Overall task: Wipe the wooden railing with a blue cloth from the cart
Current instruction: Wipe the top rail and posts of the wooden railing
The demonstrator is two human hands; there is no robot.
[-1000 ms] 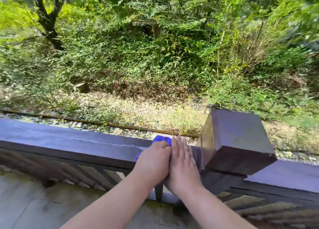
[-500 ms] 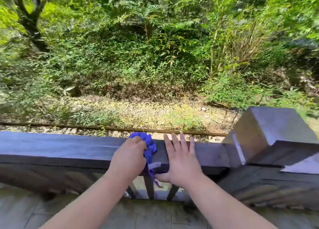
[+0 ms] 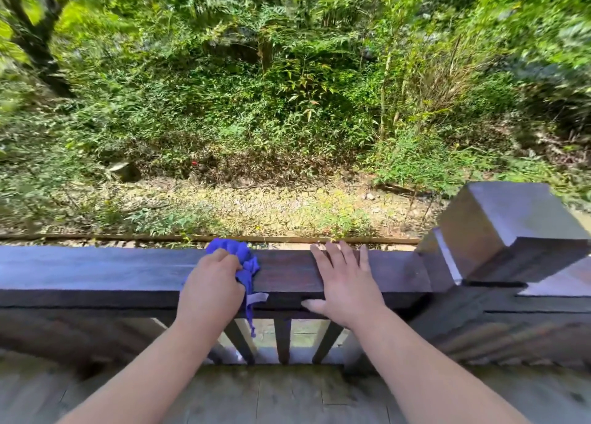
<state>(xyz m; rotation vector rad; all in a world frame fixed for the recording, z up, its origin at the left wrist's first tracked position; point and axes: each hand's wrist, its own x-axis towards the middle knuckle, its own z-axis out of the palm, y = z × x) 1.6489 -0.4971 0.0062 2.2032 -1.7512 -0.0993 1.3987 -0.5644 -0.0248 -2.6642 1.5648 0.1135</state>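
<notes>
Head view: left hand [image 3: 211, 287] clutches crumpled blue cloth [image 3: 243, 260] on smooth dark railing [image 3: 96, 273]; right hand [image 3: 343, 283] lies flat, open.

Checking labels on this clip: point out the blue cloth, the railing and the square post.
blue cloth [image 3: 246, 263]: head view, bunched part right of the left hand.
railing [image 3: 96, 270]: head view, bare top face at left.
square post [image 3: 511, 212]: head view, flat top of its cap.
</notes>
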